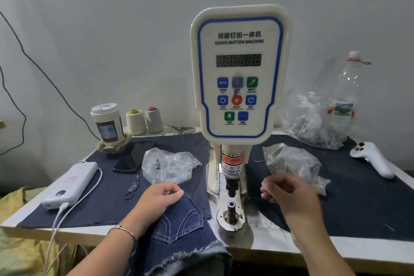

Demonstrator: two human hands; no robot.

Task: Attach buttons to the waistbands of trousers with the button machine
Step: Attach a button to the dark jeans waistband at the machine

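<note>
The left hand [160,196] pinches the denim trousers [179,226] at the near table edge, left of the button machine [238,74]; the blurred right hand [289,195] appears curled, its contents indeterminate.

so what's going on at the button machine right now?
A person sits at the servo button machine. The left hand grips the denim trousers at the table edge, left of the lower die. The right hand, blurred, is curled in front of a plastic bag on the right; whether it holds a button cannot be told. Nothing lies on the die yet, so no fabric is in place for pressing.
</note>
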